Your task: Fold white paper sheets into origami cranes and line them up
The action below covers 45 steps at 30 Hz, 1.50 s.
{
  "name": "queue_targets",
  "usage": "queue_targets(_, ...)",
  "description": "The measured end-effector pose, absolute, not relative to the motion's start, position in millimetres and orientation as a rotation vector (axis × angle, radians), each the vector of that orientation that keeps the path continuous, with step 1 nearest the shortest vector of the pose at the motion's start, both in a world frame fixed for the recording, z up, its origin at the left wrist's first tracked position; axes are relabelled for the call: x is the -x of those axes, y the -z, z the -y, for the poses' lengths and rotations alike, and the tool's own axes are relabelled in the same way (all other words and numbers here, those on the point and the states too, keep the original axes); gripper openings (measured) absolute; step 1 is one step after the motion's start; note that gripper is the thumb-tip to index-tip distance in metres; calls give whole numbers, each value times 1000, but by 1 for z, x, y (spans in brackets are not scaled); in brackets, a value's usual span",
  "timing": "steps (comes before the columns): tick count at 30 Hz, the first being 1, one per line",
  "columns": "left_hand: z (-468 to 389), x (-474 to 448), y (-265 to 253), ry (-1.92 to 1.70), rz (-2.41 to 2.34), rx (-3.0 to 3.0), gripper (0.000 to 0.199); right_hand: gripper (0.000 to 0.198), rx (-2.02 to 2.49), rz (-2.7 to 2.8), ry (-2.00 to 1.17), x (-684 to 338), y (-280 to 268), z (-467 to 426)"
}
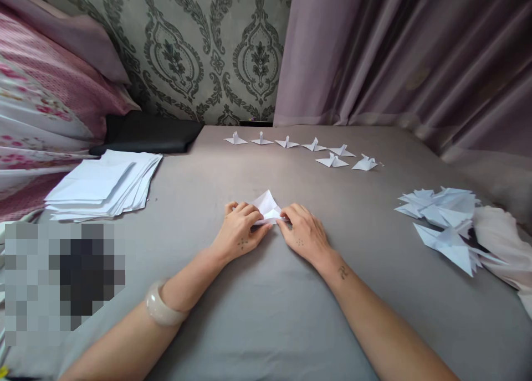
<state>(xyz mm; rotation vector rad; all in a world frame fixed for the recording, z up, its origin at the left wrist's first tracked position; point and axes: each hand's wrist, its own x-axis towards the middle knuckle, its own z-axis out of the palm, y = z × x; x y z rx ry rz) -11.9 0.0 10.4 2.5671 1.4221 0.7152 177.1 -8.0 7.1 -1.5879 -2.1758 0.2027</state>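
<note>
A partly folded sheet of white paper [266, 201] lies on the grey cloth in front of me, with one pointed corner facing away. My left hand [243, 226] grips its left side, thumb at the near edge and fingers curled over it. On the opposite side, my right hand [305, 231] pinches the right part of the near edge between thumb and fingers. Creases show in the middle of the paper; its two side ends are hidden under my fingers.
Several white paper cranes [287, 143] stand in a row at the far side. At left lies a stack of white paper [93, 184], near a black flat item [153, 133]. Folded paper pieces [446, 212] are heaped at right beside a pale cloth [499, 234]. Curtains [324, 54] hang behind.
</note>
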Motion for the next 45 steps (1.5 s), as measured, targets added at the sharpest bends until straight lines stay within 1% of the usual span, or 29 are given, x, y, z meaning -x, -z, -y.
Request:
queue_targets(2, -1, 13, -10, -698, -1426, -2553, 11, 6, 1553, 2195, -204, -176, -7, 8)
queue_targets(4, -2, 15, -10, -664, -1423, -2559, 19, 7, 1499, 2248, -214, -175, -9, 9)
queue_targets(6, -3, 17, -8, -643, -1415, -2597, 26, 15, 1452, 2307, -221, -174, -11, 11)
queue_targets(9, -5, 19, -6, -661, -1376, -2676, 27, 23, 1440, 2366, -222, -174, -15, 15)
queue_targets(13, -1, 17, -8, -818, -1392, -2785, 26, 28, 1436, 2460, -222, -177, -21, 20)
queue_targets(16, 2, 14, -9, -984, -1570, -2766, 34, 32, 1432, 2513, -224, -179, -25, 22)
queue_targets(18, 2, 13, -7, -1020, -1593, -2745, 34, 32, 1445, 2524, -240, -181, -28, 23)
queue_targets(21, 0, 13, -3, -883, -1390, -2816, 16, 31, 1534, 2523, -291, -185, -34, 25)
queue_targets(22, -1, 13, -2, -816, -1295, -2848, 14, 32, 1583, 2521, -324, -186, -36, 25)
queue_targets(25, -3, 13, 0, -710, -1096, -2890, 20, 41, 1713, 2528, -462, -188, -42, 26)
queue_targets(29, -2, 11, -2, -668, -1044, -2859, 22, 49, 1727, 2531, -580, -192, -49, 25)
queue_targets(33, -1, 11, -5, -631, -1033, -2835, 25, 45, 1646, 2424, -740, -202, -49, 20)
queue_targets(37, -1, 12, -7, -574, -1025, -2833, 29, 36, 1518, 2192, -1035, -212, -37, 7)
queue_targets(41, -1, 12, -8, -494, -1028, -2823, 32, 24, 1638, 1835, -1351, -216, -23, -4)
queue_targets(43, -2, 11, -8, -457, -1047, -2812, 35, 18, 1701, 1688, -1417, -215, -20, -6)
queue_targets(45, -2, 11, -7, -446, -1068, -2810, 37, 16, 1739, 1649, -1340, -212, -18, -7)
